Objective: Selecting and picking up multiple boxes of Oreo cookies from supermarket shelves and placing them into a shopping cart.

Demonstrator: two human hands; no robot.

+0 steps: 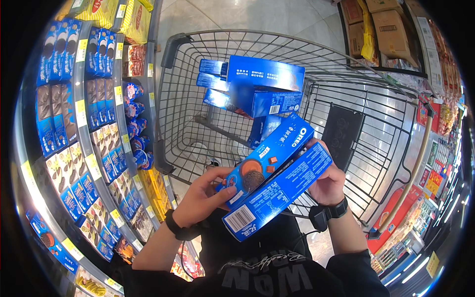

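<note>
Two long blue cookie boxes are held side by side in front of my chest, slanting up to the right. My left hand (208, 194) is closed on the lower left end of the upper cookie box (282, 142), its thumb over the front, which has a cookie picture. My right hand (330, 180) grips the upper right end of the lower cookie box (269, 199), whose printed side and barcode face up. Some of the right fingers are hidden behind the boxes. Just beyond, a wire shopping cart (242, 32) holds a large blue carton (267, 69) and several smaller blue boxes (213, 80).
Shelves on the left carry rows of blue cookie packs (59, 114) with yellow price tags, and yellow bags (134, 22) above. The cart's handle (410, 173) is on the right, near a dark panel (341, 133). Brown cardboard cartons (388, 29) stand at the far right.
</note>
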